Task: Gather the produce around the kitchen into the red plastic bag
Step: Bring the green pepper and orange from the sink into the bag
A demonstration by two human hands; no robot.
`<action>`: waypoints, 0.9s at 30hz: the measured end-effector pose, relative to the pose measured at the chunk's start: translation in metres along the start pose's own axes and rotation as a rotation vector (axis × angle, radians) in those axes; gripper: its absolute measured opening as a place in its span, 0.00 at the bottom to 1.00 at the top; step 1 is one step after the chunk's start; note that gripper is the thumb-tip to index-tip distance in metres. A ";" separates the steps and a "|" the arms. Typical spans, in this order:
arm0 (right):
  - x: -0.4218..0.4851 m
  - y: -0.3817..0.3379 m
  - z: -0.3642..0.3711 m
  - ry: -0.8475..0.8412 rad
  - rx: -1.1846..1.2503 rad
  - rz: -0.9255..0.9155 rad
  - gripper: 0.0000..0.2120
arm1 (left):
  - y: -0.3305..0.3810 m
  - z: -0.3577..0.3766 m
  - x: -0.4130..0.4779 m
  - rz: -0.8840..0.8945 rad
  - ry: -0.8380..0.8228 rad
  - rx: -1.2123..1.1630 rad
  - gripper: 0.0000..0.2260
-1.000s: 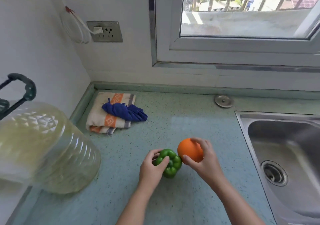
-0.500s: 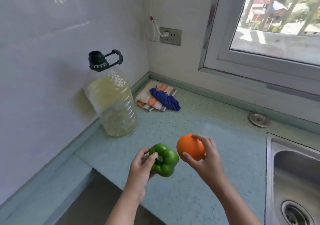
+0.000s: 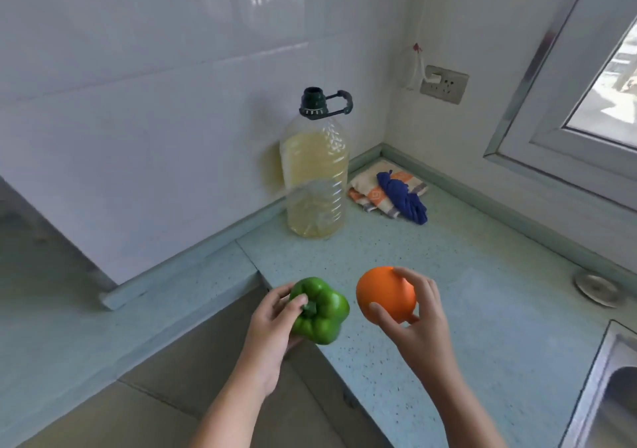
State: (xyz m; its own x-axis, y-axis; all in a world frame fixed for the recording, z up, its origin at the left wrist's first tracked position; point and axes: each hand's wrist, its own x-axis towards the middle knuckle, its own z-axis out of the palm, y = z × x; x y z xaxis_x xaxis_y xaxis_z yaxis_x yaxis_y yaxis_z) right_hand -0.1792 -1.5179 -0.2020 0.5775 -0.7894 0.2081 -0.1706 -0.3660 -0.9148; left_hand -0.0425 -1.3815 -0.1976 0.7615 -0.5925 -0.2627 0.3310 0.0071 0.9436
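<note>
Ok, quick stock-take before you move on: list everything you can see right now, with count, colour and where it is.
Green bell pepper: one, green, held in the left hand.
Round orange fruit: one, orange, held in the right hand.
Clear plastic oil bottle: one, yellowish liquid, dark green cap, upright on the counter by the left wall.
Striped folded cloth: one, beige and orange, in the counter corner.
Blue rag: one, blue, lying on the folded cloth.
Wall socket: one, grey, back wall.
Metal disc: one, silver, on the counter near the window.
Steel sink: one, right edge.
Red plastic bag: none in view.
Left hand, right hand: two, bare.
</note>
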 end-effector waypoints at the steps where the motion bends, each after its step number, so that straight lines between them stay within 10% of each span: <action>1: -0.001 -0.003 0.007 -0.016 0.003 -0.007 0.25 | 0.001 -0.010 -0.006 0.003 0.034 -0.011 0.06; 27: -0.354 -0.233 0.382 -0.911 0.186 -0.483 0.25 | -0.012 -0.462 -0.379 0.400 0.953 0.057 0.20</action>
State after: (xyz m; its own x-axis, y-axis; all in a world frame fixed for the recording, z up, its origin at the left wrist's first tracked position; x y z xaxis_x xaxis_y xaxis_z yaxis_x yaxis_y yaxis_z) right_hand -0.0388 -0.9646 -0.1953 0.9476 0.1189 0.2963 0.3189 -0.4011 -0.8587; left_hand -0.0779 -0.7850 -0.2026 0.9433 0.3288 0.0449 -0.0511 0.0103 0.9986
